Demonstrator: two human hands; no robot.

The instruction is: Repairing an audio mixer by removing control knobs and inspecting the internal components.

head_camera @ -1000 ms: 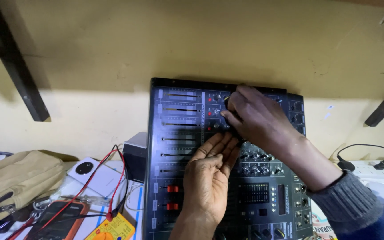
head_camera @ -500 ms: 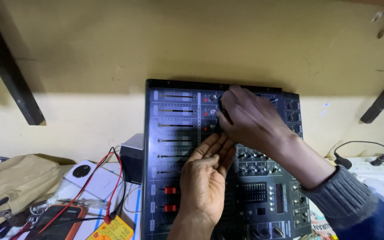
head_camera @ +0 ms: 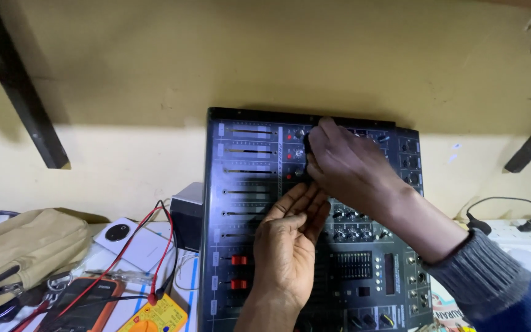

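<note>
Mixer (head_camera: pixel 247 203): black audio console, propped against the wall at 12 o'clock, red-tipped sliders.
Your right hand (head_camera: pixel 348 169): fingers pinched at a knob, itself hidden.
Your left hand (head_camera: pixel 290 246): flat, open, resting on the panel.
Cut off: the console's lower edge.

I see the audio mixer (head_camera: pixel 259 203) propped upright against the wall (head_camera: pixel 124 154). My left hand (head_camera: pixel 290 252) lies flat on its middle, my right hand (head_camera: pixel 345 166) above it on the upper knobs. Left of the mixer sit a small box (head_camera: pixel 187 209), a multimeter (head_camera: pixel 155 315) with its leads (head_camera: pixel 155 246), and a bag (head_camera: pixel 19 252) farthest left. A cable (head_camera: pixel 505 206) lies to the right.
</note>
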